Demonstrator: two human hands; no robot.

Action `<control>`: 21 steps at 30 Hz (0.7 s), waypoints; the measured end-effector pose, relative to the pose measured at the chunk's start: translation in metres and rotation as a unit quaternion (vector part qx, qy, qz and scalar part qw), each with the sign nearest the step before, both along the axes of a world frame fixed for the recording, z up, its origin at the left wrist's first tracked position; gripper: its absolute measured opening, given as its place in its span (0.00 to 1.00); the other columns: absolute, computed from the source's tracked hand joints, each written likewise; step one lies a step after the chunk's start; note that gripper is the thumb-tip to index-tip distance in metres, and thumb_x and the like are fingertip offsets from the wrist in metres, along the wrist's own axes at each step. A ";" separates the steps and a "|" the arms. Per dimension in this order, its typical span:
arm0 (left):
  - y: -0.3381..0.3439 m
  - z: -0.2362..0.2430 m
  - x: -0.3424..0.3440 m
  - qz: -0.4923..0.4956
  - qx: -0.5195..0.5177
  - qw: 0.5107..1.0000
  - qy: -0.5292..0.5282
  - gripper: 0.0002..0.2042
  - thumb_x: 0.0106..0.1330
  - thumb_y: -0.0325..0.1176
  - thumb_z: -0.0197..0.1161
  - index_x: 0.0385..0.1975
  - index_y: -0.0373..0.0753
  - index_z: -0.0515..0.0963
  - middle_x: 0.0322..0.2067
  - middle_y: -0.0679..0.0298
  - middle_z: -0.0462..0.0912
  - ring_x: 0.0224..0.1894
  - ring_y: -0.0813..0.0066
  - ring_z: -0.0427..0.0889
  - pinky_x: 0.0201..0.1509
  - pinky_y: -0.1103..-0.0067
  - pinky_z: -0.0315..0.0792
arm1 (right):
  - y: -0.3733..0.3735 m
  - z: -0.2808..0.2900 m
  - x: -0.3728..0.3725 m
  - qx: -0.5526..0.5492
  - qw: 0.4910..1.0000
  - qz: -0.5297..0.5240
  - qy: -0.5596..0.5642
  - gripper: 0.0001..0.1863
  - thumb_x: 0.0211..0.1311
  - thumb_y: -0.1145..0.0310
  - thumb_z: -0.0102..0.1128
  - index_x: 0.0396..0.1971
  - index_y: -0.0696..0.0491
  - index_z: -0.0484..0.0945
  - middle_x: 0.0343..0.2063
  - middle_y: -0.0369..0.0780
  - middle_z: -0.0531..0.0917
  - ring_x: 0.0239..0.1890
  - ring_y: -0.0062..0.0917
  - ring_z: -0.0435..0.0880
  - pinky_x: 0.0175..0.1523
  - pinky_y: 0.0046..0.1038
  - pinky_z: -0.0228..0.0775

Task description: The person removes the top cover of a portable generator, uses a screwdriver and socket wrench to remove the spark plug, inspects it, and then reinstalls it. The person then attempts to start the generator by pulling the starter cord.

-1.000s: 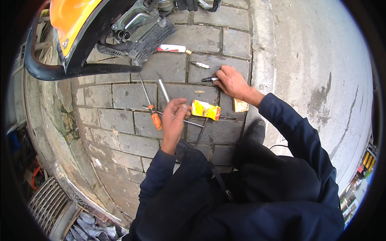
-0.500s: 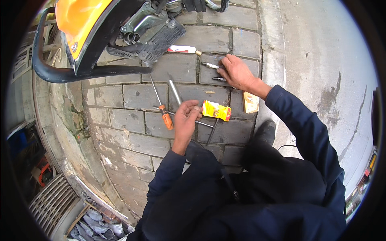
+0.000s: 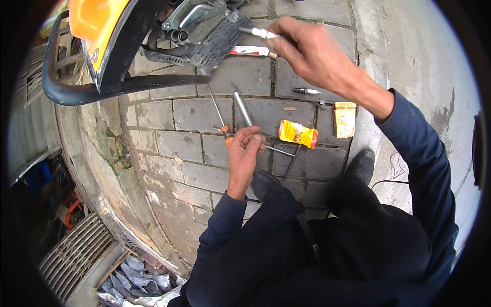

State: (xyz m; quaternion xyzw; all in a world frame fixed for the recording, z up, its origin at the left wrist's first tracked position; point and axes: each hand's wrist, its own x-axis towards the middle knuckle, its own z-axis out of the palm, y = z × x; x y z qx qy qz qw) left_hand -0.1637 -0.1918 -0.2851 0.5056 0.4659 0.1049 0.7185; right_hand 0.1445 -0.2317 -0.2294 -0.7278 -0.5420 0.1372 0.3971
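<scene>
My right hand holds a pale spark plug beside the perforated dark guard on the yellow machine. A second spark plug lies on the pavers below it. My left hand has curled fingers; what they hold, if anything, is hidden. Close to it lie an orange-handled screwdriver, a silver tube, a T-handled wrench and a yellow-red packet. A small yellowish box lies farther right, and a red-white tube is beside the guard.
A black bent bar sticks out from the machine. At left is a stained concrete edge with a metal grille and grey rubbish below. My shoe stands at the kerb, near a thin dark cable.
My right hand has left the dark plug on the pavers, picked up the pale one and raised it toward the machine. My left hand appears slightly farther right as the view shifts.
</scene>
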 end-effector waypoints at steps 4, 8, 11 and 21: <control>0.004 -0.001 0.000 -0.005 0.009 1.000 0.017 0.11 0.76 0.29 0.60 0.53 0.33 0.78 0.38 0.64 0.84 0.34 0.82 0.80 0.41 0.82 0.74 | 0.062 0.064 0.009 0.207 0.978 -0.006 -0.025 0.11 0.70 0.68 0.57 0.35 0.61 0.81 0.21 0.41 0.80 0.24 0.27 0.81 0.31 0.33 0.73; 0.004 -0.001 -0.001 0.005 0.002 1.000 -0.002 0.11 0.75 0.28 0.60 0.53 0.33 0.77 0.38 0.63 0.85 0.35 0.82 0.80 0.42 0.83 0.74 | 0.087 0.076 0.010 0.145 0.985 -0.053 0.075 0.12 0.72 0.69 0.56 0.35 0.64 0.82 0.20 0.41 0.81 0.26 0.26 0.82 0.33 0.36 0.75; 0.003 0.000 -0.005 0.012 -0.001 1.000 -0.009 0.10 0.75 0.27 0.60 0.53 0.33 0.77 0.38 0.63 0.85 0.35 0.82 0.79 0.42 0.83 0.74 | 0.082 0.067 0.009 0.059 0.945 -0.032 0.320 0.12 0.74 0.70 0.56 0.36 0.64 0.83 0.22 0.39 0.83 0.27 0.22 0.81 0.33 0.32 0.75; 0.022 0.017 0.013 0.035 0.047 0.997 -0.048 0.11 0.76 0.31 0.61 0.52 0.34 0.78 0.37 0.65 0.85 0.34 0.83 0.79 0.42 0.83 0.74 | 0.035 0.010 -0.002 0.073 0.701 0.053 0.708 0.11 0.76 0.74 0.53 0.50 0.65 0.77 0.38 0.40 0.84 0.34 0.19 0.86 0.43 0.22 0.85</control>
